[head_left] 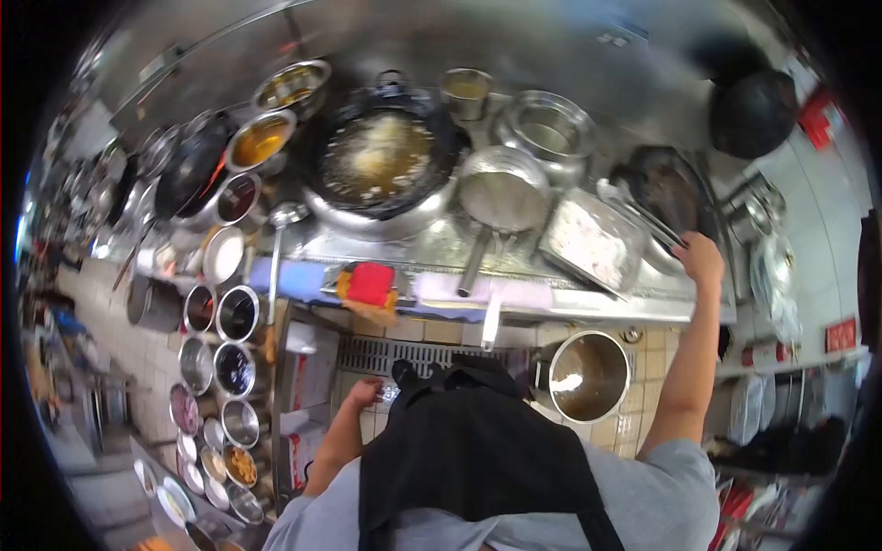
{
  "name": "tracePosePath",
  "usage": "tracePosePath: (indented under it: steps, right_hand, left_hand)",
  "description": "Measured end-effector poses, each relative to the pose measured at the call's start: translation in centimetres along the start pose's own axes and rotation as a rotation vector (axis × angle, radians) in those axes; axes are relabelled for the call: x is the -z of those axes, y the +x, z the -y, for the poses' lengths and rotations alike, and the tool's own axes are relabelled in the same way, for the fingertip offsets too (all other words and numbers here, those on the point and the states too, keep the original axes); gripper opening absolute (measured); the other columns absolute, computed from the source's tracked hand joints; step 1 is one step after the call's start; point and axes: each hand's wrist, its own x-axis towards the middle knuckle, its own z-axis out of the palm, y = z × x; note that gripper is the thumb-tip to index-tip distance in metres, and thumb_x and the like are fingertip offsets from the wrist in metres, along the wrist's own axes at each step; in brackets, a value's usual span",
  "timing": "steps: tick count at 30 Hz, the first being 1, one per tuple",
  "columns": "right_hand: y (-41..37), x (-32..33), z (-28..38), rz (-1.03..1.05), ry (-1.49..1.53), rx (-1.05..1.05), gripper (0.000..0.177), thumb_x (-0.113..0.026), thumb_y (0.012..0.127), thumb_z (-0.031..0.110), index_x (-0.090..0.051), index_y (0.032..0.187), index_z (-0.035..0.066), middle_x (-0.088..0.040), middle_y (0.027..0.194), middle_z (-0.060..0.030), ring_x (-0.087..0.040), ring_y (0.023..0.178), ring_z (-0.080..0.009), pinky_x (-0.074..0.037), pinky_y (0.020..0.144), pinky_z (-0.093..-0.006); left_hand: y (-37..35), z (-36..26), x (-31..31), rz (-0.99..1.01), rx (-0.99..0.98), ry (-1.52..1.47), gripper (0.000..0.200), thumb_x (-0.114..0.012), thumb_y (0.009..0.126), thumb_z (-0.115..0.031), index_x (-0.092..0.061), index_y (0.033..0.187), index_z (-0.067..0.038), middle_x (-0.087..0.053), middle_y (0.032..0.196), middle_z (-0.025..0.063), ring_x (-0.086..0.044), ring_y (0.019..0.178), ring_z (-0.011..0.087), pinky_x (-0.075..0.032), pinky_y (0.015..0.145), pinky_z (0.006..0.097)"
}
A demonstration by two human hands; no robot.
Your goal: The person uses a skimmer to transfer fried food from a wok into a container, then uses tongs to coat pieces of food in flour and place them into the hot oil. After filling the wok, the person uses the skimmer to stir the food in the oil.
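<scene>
Steel, thin and long, for the utensil [643, 213] gripped in the closed right hand [702, 260], held slantwise near the worktop's [418, 248] right end, between a rectangular metal tray [554, 246] of soft pale pieces and a dark pan [672, 188]. Curled fingers on the left hand [366, 392], below the front edge, with something pale against them, too blurred to name. Farther left, a round black wok [322, 188] of bubbly liquid with a pale mass; beside it, a round strainer [503, 197], its handle reaching the cloth-lined front edge, and a deep pot [589, 376] below.
</scene>
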Motion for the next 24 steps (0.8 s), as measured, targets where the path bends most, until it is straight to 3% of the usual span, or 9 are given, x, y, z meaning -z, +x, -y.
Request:
tracePosePath:
  steps: [4,6,11,15,20,22,24]
  right_hand:
    - [0.3,0.5,5.1,-0.079,0.246,0.203,0.036,-0.065,0.072,0.027,-0.062,0.105,0.012,-0.062,0.099,-0.0122,-0.058,0.095,-0.0301,-0.046,0.079,-0.037]
    - [0.0,0.3,9.0,-0.1,0.436,0.31,0.037,-0.065,0.072,0.027,-0.062,0.105,0.011,-0.063,0.093,-0.0152,-0.06,0.091,-0.0314,-0.046,0.077,-0.037]
    - [2.9,-5.1,22.4,0.031,0.438,0.573,0.042,-0.064,0.075,0.034,-0.06,0.11,0.012,-0.061,0.106,-0.0144,-0.057,0.098,-0.0308,-0.044,0.084,-0.0379]
    - [4.2,-8.4,29.2,0.133,0.37,0.599,0.044,-0.064,0.075,0.035,-0.059,0.113,0.013,-0.06,0.108,-0.0139,-0.056,0.1,-0.0307,-0.044,0.086,-0.0381]
    - [3.9,-6.2,24.2,0.061,0.494,0.45,0.042,-0.063,0.076,0.034,-0.059,0.113,0.015,-0.06,0.107,-0.0129,-0.056,0.101,-0.0304,-0.044,0.085,-0.0379]
    - [3.0,-3.1,19.1,-0.061,0.435,0.382,0.04,-0.063,0.077,0.034,-0.059,0.112,0.016,-0.061,0.105,-0.0118,-0.056,0.1,-0.0296,-0.045,0.084,-0.0384]
    - [2.2,-0.6,13.8,-0.061,0.305,0.279,0.036,-0.062,0.077,0.033,-0.061,0.109,0.017,-0.062,0.102,-0.01,-0.058,0.097,-0.0285,-0.046,0.08,-0.0387]
  left_hand:
    - [-2.1,2.3,1.2,-0.027,0.125,0.197,0.029,-0.051,0.083,-0.023,-0.056,0.109,-0.01,-0.063,0.086,0.0047,-0.063,0.063,0.0164,-0.042,0.044,0.0281]
    - [-2.8,2.9,1.7,-0.047,0.131,0.122,0.03,-0.051,0.083,-0.023,-0.055,0.109,-0.01,-0.063,0.087,0.0043,-0.063,0.064,0.0162,-0.042,0.045,0.0282]
    - [-3.6,2.5,2.0,-0.103,0.093,0.013,0.027,-0.052,0.084,-0.023,-0.055,0.105,-0.007,-0.063,0.082,0.0059,-0.061,0.062,0.0174,-0.042,0.045,0.0283]
    - [-4.0,2.6,1.1,-0.111,0.057,-0.06,0.027,-0.052,0.084,-0.023,-0.054,0.106,-0.008,-0.063,0.083,0.0065,-0.063,0.064,0.0188,-0.04,0.044,0.0277]
    - [-4.7,4.0,-0.8,-0.07,0.083,-0.156,0.029,-0.052,0.084,-0.023,-0.052,0.109,-0.008,-0.063,0.089,0.0078,-0.064,0.068,0.0203,-0.039,0.043,0.0279]
    - [-3.3,7.9,-0.3,0.062,-0.355,0.172,0.028,-0.052,0.084,-0.022,-0.051,0.108,-0.008,-0.062,0.089,0.0078,-0.063,0.067,0.0198,-0.04,0.044,0.028]
    - [-5.2,5.2,-1.0,0.054,-0.018,0.056,0.026,-0.051,0.084,-0.023,-0.052,0.105,-0.007,-0.061,0.085,0.007,-0.062,0.065,0.0185,-0.04,0.043,0.0275]
